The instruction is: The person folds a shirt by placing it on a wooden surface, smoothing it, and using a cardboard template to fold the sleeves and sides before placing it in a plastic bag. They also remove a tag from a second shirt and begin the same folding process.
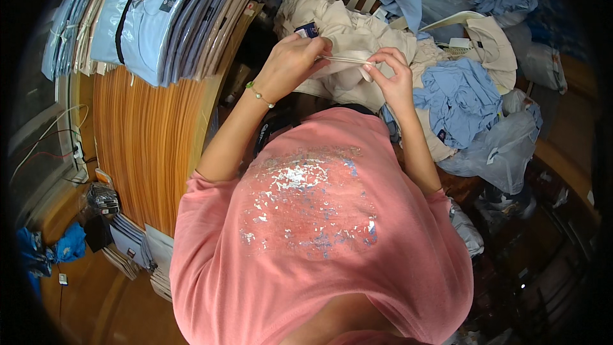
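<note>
- Head view: your left hand (290, 62) and right hand (392, 76) each pinch a narrow pale strip (347, 60), taut between them at 12 o'clock, over cream cloth (345, 87).
- Seemingly done: bagged shirts (143, 32), folded and stacked between 10 and 11 o'clock on the wooden table (143, 147).
- Seemingly left: the cream cloth, unfolded; a crumpled blue shirt (460, 99) at 2 o'clock.
- A plastic bag (501, 153) at 3 o'clock crowds that shirt.

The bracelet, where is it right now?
In the head view, left of centre, the bracelet is on the left wrist, between the left hand and pink sleeve.
</note>
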Available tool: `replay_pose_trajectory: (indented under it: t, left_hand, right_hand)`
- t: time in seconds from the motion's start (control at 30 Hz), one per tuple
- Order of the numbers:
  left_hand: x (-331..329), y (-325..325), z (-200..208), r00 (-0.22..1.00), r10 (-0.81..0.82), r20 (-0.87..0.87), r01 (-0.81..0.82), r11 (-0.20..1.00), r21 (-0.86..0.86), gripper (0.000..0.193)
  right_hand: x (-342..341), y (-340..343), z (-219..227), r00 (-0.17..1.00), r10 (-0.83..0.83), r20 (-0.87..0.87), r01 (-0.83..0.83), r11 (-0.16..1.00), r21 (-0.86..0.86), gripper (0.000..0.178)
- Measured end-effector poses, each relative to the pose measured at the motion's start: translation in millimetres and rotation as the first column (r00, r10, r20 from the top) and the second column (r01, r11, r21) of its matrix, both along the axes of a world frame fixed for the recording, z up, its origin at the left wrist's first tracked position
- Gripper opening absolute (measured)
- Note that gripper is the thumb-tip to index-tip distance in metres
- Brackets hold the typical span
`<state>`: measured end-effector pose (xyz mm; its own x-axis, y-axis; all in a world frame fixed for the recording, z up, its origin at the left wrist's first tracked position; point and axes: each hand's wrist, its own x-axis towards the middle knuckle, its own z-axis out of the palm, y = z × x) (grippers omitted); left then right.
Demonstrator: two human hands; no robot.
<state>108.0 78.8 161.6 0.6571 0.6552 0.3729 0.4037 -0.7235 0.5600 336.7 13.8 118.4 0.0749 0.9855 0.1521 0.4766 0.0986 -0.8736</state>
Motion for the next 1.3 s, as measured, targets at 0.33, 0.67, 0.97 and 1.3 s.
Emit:
replay_pose_trajectory:
  t: [0.33, 0.67, 0.97, 1.3]
  left_hand:
    - [0.4, -3.4, -4.8, 1.000, -0.023, 0.001, 0.023, 1.000, 0.017, 0.023]
    - [-0.4, -3.0, -7.5, 0.999, -0.030, -0.038, 0.029, 0.999, -0.023, 0.022]
    - [-2.5, -3.3, -10.0, 0.999, -0.044, -0.021, 0.045, 0.999, 0.016, 0.023]
    - [-3.4, -7.0, -11.8, 1.000, -0.014, -0.016, 0.013, 0.999, -0.042, 0.027]
  right_hand:
    - [0.5, -6.7, -2.4, 0.999, 0.010, 0.031, -0.010, 1.000, -0.003, 0.012]
    - [1.9, -7.8, -3.1, 1.000, 0.006, 0.012, -0.005, 0.999, -0.031, 0.014]
    - [-1.9, -8.6, 2.4, 0.988, -0.020, 0.150, 0.009, 0.997, 0.070, 0.013]
    - [-0.4, -8.7, 5.5, 0.977, -0.017, 0.214, -0.004, 0.995, 0.096, 0.013]
